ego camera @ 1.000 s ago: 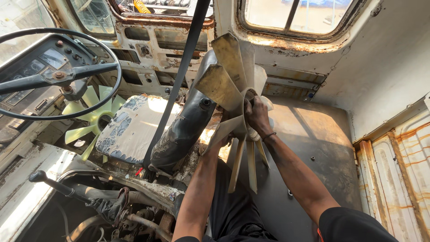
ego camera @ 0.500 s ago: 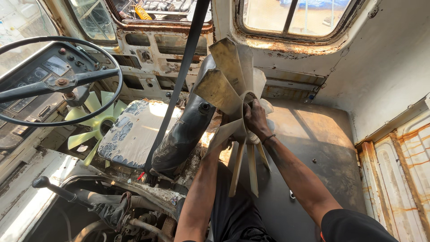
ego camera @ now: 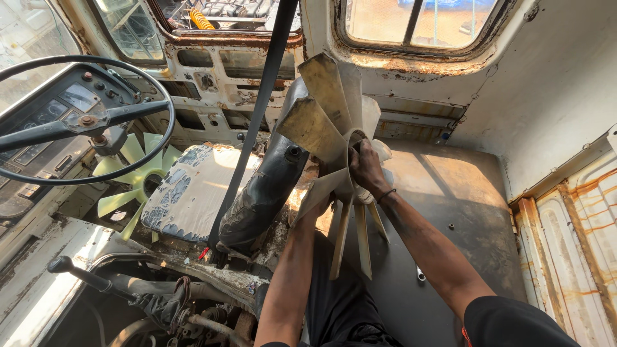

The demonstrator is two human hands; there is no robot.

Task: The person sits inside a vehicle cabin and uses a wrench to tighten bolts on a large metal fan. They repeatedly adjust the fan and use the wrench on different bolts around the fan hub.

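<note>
Dirty cream plastic radiator fan [ego camera: 334, 128] is up in front of us inside the cab, just right of the torn driver's seat [ego camera: 193, 186]. Our right hand [ego camera: 367, 168] has its fingers wrapped round the hub; our left hand [ego camera: 319, 207] sits mostly hidden behind a blade, so can't tell its grip. Second greenish fan [ego camera: 135, 183] lies under the steering wheel [ego camera: 83, 122].

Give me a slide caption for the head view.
Both hands, right hand and left hand, grip a dirty fan inside a worn cab.

You wear a black short-sleeved shirt, dark trousers and a thin dark band around your right wrist [ego camera: 386, 195].
</note>
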